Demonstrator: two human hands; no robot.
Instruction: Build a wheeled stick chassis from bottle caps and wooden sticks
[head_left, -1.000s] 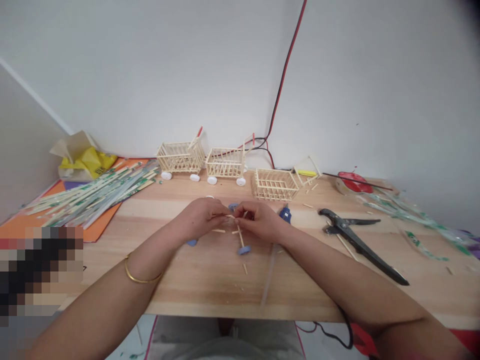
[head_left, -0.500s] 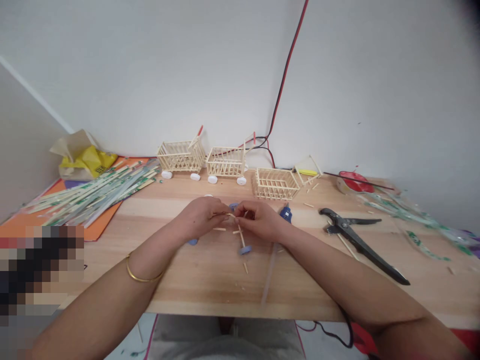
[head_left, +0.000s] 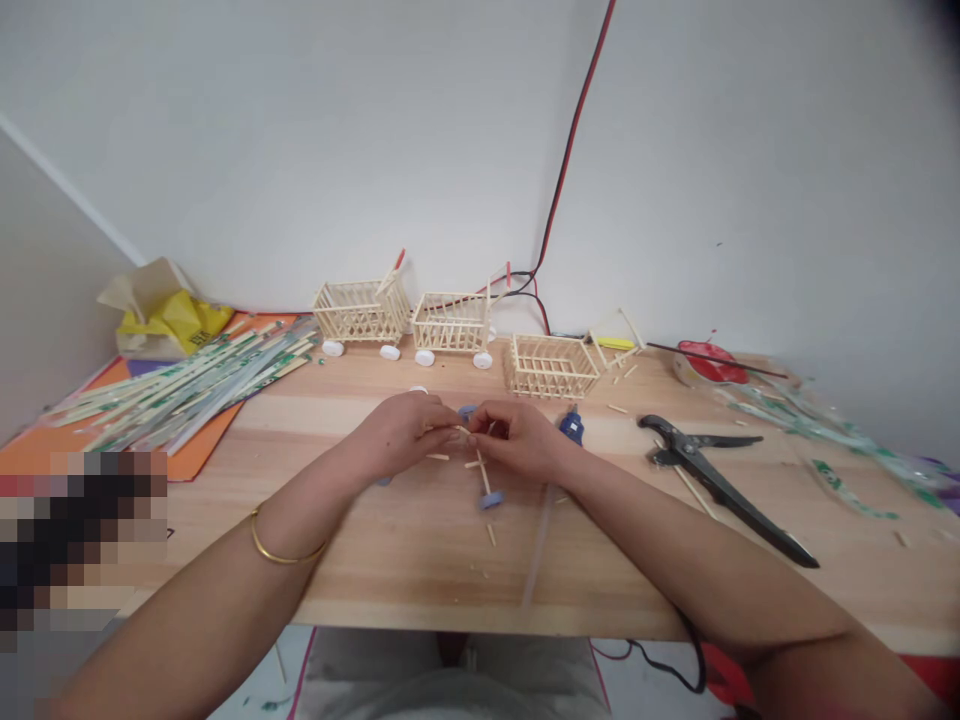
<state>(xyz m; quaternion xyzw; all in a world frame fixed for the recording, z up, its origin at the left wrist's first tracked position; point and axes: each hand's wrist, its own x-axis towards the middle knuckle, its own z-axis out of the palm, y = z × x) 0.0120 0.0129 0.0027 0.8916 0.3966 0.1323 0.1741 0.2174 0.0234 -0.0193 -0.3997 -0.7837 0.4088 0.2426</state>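
Note:
My left hand [head_left: 409,432] and my right hand [head_left: 517,440] meet over the middle of the table. Both pinch a small wooden stick [head_left: 462,430], part of a stick frame with blue wheels. One blue wheel [head_left: 491,500] shows at the near end of its stick axle [head_left: 483,470]; another blue wheel [head_left: 466,412] peeks out between my hands. My left hand mostly covers a further bluish piece. Just past my right hand lies a blue glue gun [head_left: 571,425], its clear glue stick [head_left: 538,550] pointing toward the front edge.
Two wheeled stick carts [head_left: 361,312] stand along the wall, beside a wheelless stick basket [head_left: 553,366]. Black cutters [head_left: 720,485] lie at right. At left, wrapped chopsticks [head_left: 202,385] cover an orange sheet [head_left: 196,462]. A red and black cord [head_left: 574,140] hangs down the wall.
Both hands keep their pinch in nearly the same place. The bluish piece under my left hand shows a little less than before.

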